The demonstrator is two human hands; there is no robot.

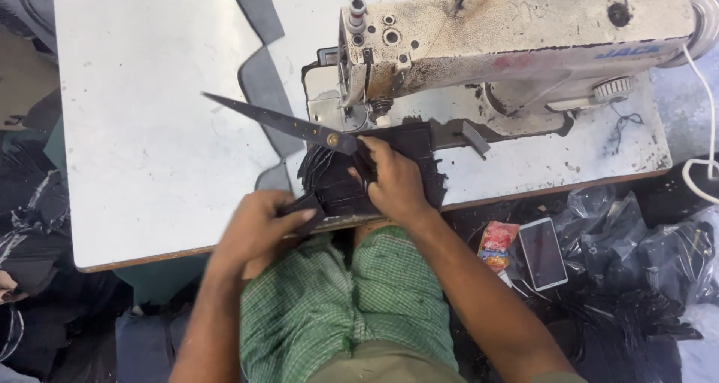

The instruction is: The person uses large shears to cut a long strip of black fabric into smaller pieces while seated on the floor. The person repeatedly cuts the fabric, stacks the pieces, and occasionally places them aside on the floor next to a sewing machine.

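Observation:
My right hand [395, 182] grips the handles of a large pair of dark scissors [281, 121], whose closed blades point up and left over the white table [150, 128]. Under that hand lies a stack of black fabric pieces [337, 184] at the table's front edge, just below the needle area of a worn white sewing machine [509, 38]. My left hand [258, 229] pinches a corner of the black fabric at the near edge.
A grey fabric strip [262, 76] runs along the table left of the machine. To my right lie a phone [543, 253], a small red packet [496, 246] and black plastic bags [644, 241]. Dark cloth heaps lie at the left [30, 218].

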